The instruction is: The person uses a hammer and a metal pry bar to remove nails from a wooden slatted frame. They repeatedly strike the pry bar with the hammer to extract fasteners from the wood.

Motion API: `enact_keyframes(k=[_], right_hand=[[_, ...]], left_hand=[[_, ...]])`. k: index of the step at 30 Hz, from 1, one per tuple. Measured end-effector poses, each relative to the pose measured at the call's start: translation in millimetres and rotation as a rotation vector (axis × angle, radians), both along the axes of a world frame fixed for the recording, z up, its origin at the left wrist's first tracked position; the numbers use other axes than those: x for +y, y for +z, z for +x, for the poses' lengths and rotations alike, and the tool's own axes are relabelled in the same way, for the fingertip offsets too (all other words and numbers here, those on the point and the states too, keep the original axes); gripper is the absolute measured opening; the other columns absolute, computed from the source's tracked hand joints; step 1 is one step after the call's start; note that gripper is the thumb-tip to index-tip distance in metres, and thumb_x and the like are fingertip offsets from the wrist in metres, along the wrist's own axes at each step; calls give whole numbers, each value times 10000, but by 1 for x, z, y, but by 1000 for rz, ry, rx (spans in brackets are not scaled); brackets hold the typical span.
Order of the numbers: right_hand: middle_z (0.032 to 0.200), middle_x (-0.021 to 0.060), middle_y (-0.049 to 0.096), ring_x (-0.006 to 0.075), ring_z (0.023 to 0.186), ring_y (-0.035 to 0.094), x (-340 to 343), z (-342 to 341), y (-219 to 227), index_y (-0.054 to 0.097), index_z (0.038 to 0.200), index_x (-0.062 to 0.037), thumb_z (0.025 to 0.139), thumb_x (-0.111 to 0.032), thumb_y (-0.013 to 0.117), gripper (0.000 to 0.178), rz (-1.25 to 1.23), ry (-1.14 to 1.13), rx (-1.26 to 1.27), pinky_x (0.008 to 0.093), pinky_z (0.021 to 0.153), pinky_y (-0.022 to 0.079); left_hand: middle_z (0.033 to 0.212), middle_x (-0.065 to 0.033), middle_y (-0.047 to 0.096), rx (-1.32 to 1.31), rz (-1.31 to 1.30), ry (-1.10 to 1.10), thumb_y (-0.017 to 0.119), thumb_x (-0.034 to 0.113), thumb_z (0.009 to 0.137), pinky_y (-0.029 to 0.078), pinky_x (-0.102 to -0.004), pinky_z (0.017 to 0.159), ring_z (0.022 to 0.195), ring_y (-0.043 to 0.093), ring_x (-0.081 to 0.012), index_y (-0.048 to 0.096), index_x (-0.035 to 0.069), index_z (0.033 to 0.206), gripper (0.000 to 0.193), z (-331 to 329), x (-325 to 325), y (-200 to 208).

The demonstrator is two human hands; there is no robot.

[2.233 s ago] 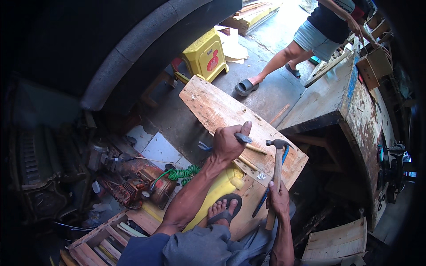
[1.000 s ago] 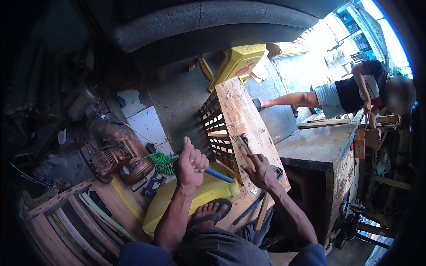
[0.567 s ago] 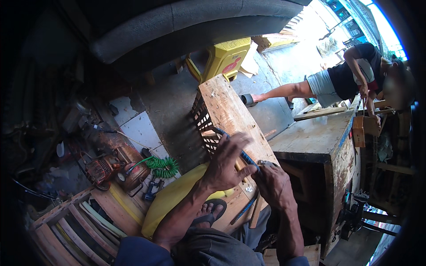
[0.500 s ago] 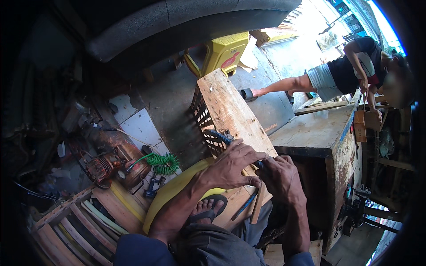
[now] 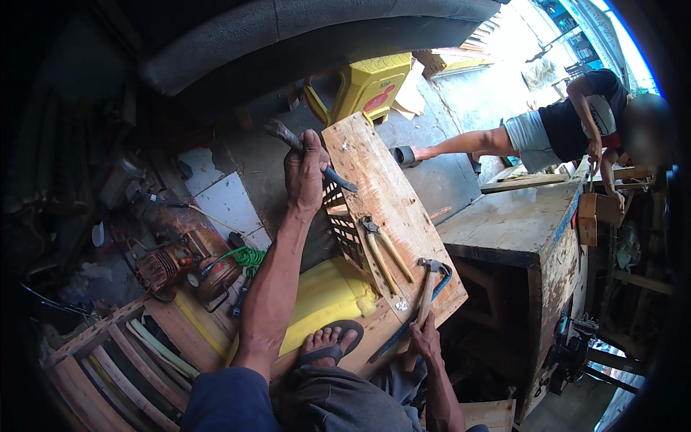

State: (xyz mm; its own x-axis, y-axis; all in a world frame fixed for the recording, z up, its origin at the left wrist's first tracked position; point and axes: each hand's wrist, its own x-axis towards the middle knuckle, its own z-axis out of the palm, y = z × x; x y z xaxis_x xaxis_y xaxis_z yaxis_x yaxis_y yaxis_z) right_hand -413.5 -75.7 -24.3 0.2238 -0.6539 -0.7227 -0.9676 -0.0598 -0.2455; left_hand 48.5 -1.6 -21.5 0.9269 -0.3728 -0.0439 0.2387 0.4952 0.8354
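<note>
My left hand (image 5: 305, 176), closed in a fist, holds up a dark bar (image 5: 288, 135) with a bluish lower end over the edge of the wooden plank (image 5: 403, 198). My right hand (image 5: 426, 337) is wrapped round the wooden handle of a hammer (image 5: 425, 302) whose metal head rests near the plank's right edge. A thin blue hooked bar (image 5: 392, 347) lies partly beneath the hammer. Pincers with yellowish handles (image 5: 381, 248) lie on the plank between my hands, jaws pointing away from me.
My sandalled foot (image 5: 331, 344) is beside a yellow plastic stool (image 5: 317, 295). Another yellow stool (image 5: 367, 83) stands beyond the plank. A worn wooden bench (image 5: 497, 223) is at right, with a person (image 5: 568, 126) handling a wooden piece behind it. A rusty compressor (image 5: 187, 270) stands at left.
My hands, earlier close together over the plank, have moved apart. The left has risen away with the dark bar; the right has come down to the hammer handle, uncovering the pincers.
</note>
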Motion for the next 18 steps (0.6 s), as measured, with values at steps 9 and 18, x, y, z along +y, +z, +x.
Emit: enact_keyframes(k=[9, 18], right_hand=[[821, 126, 634, 184, 745, 595, -7, 29, 71, 592, 1329, -20, 823, -209, 642, 542, -209, -90, -174, 340, 738, 510], [947, 106, 690, 150, 773, 691, -40, 135, 167, 517, 1298, -15, 883, -53, 657, 439, -216, 63, -493, 308, 687, 585]], left_hand=[[704, 90, 376, -158, 201, -70, 577, 411, 1056, 315, -244, 639, 680, 349, -47, 480, 138, 742, 427, -4, -7, -16], [683, 63, 404, -372, 341, -116, 590, 451, 1037, 343, -301, 616, 686, 372, -78, 508, 76, 751, 478, -9, -19, -8]])
